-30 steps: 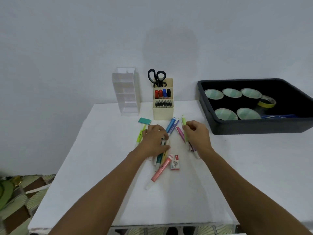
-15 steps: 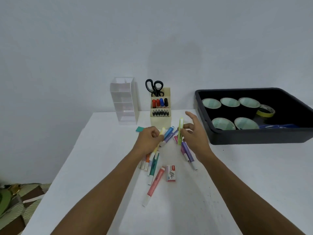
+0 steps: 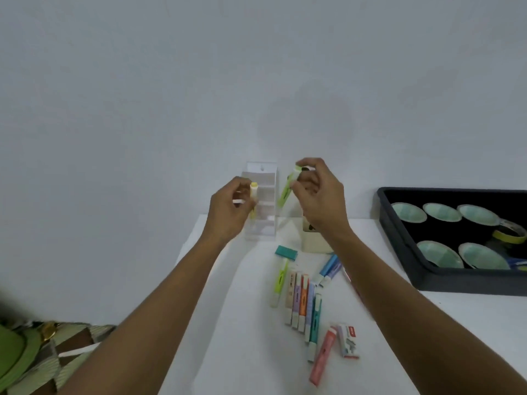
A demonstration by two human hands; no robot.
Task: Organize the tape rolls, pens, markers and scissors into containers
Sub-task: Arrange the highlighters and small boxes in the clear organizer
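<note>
The white table [image 3: 242,352] carries everything. Its left edge runs close beside the containers, so anything dropped there could well roll off to the floor. The black tray [image 3: 399,252] on the right already holds the tape rolls [image 3: 440,212], well apart from the hands and at little risk.

The clear compartment organiser [image 3: 261,226] stands at the back by the wall. It looks tall, narrow and light, so a highlighter pushed in at a slant would likely shove it backward or tip it. Just to its right, the cream pen holder [image 3: 315,243] is mostly hidden behind the right wrist, which could knock it on the way down.

The left hand [image 3: 228,215] has its fingers [image 3: 242,185] curled round a yellow highlighter [image 3: 253,195], held roughly upright in front of the organiser. The right hand [image 3: 319,198] pinches a green highlighter [image 3: 286,191] by its upper end only, between thumb and fingertips. The pen hangs tilted, with its lower end toward the organiser's right side. So thin a grip may let the pen swing or slip, and two hands aiming at the same narrow slots may collide.

Below, loose highlighters [image 3: 299,303] lie in a row on the table. Blue markers [image 3: 329,266], a pink highlighter [image 3: 322,357], a teal eraser [image 3: 286,251] and a small staple box [image 3: 348,339] lie near them. The right forearm, which is above them, could sweep some aside.
</note>
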